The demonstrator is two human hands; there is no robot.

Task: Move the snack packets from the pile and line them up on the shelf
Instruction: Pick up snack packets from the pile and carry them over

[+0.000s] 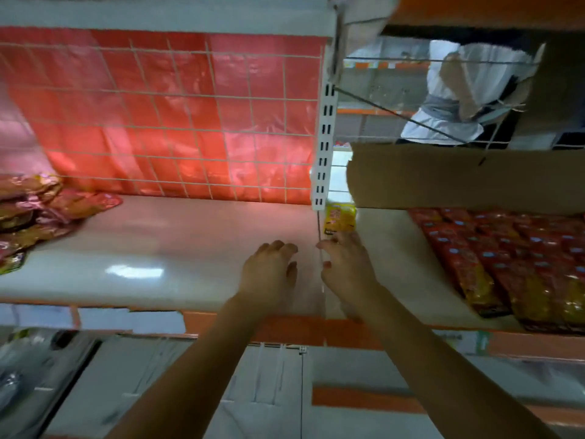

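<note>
White shelf (177,248): both hands empty, left hand (269,274) relaxed; yellow packet (339,218) just beyond right hand (346,264), probably light, crinkly; pinch its edge.

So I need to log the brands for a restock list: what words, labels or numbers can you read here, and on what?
None can be read.
Yellow packet: print too blurred.
Red packets: blue marks, unreadable.
Pile at left: print too blurred.
White tags on the shelf edge: no legible text.
</note>
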